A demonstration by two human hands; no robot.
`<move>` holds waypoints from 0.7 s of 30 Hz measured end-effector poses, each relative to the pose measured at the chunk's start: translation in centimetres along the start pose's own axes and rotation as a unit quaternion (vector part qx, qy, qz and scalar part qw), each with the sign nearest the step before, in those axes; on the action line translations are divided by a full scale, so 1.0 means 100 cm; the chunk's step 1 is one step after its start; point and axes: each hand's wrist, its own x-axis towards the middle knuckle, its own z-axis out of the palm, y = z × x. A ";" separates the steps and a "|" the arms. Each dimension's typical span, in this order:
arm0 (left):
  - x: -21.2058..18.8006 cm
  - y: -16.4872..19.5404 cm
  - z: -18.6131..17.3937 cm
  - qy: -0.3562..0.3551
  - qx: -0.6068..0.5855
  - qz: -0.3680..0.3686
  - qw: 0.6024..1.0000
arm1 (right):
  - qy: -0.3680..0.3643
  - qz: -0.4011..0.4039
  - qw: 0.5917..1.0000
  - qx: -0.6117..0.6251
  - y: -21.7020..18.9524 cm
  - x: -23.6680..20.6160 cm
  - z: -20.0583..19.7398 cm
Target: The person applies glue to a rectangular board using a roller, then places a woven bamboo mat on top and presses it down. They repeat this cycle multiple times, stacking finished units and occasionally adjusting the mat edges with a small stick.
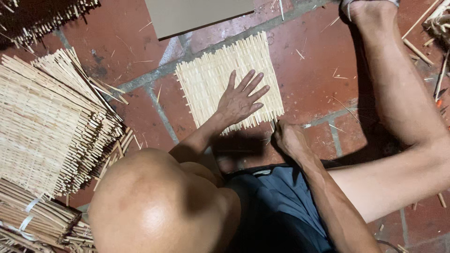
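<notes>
The left hand (241,100) lies flat with fingers spread on a woven bamboo mat (206,79) that rests on the red tile floor (309,70). The right hand (287,138), at the mat's five o'clock corner, is closed around a thin strip there. A stack of finished mats (51,126) sits at nine o'clock, a cardboard sheet (197,16) at twelve.

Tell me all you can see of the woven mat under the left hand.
The woven mat is a pale, roughly square panel of thin bamboo-like strips, with loose strip ends sticking out along its edges. It lies flat on the red tiled floor, slightly skewed. The left hand presses on its lower right part, fingers spread. The right hand is at its lower right corner, on a strip there.
</notes>
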 end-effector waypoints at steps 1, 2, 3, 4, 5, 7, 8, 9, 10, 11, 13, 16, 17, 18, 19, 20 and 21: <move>0.000 0.000 0.000 0.000 -0.003 0.000 1.000 | 0.006 -0.002 1.000 0.011 0.000 0.002 0.001; 0.000 0.000 0.001 0.001 -0.006 0.000 1.000 | 0.013 -0.006 1.000 0.021 0.000 0.004 0.002; -0.001 0.000 0.001 0.002 -0.007 0.000 1.000 | 0.012 -0.004 1.000 0.020 0.000 0.005 0.003; -0.001 0.000 0.002 0.004 -0.007 0.001 1.000 | 0.012 -0.003 1.000 0.020 0.000 0.006 0.003; -0.001 -0.001 0.002 0.006 -0.007 0.001 1.000 | 0.012 -0.002 1.000 0.020 -0.001 0.008 0.004; -0.001 -0.001 0.003 0.010 -0.008 0.004 1.000 | 0.023 -0.001 1.000 0.013 -0.002 0.009 0.003; -0.001 0.000 0.003 0.012 -0.006 0.005 1.000 | 0.030 -0.002 0.999 0.010 -0.003 0.008 0.002; -0.001 0.000 0.002 0.013 -0.003 0.004 1.000 | 0.020 -0.006 1.000 0.001 -0.002 0.007 -0.001; -0.001 0.001 0.001 0.026 -0.002 0.005 1.000 | 0.012 -0.011 1.000 -0.007 -0.002 0.006 -0.004; 0.001 0.002 -0.001 0.039 -0.002 0.007 0.999 | 0.004 -0.016 1.000 -0.016 -0.001 0.004 -0.008; 0.004 0.006 -0.004 0.024 -0.004 -0.001 1.000 | 0.008 0.001 1.000 -0.006 0.003 -0.002 -0.016; 0.011 0.015 -0.008 -0.034 -0.010 -0.027 0.999 | 0.022 0.013 1.000 -0.006 0.008 -0.006 -0.021; 0.012 0.017 -0.008 -0.036 -0.013 -0.033 0.999 | 0.025 0.015 1.000 -0.008 0.009 -0.007 -0.020; 0.014 0.019 -0.009 -0.034 -0.014 -0.039 0.999 | 0.028 0.004 1.000 -0.002 0.010 -0.006 -0.019; 0.016 0.019 -0.009 -0.033 -0.013 -0.040 0.999 | 0.031 -0.008 0.999 0.004 0.011 -0.003 -0.017; 0.016 0.020 -0.008 -0.035 -0.014 -0.044 0.998 | 0.031 -0.021 0.999 0.010 0.011 -0.001 -0.015; 0.016 0.020 -0.007 -0.036 -0.016 -0.048 0.998 | 0.030 -0.021 0.999 -0.007 0.013 0.001 -0.013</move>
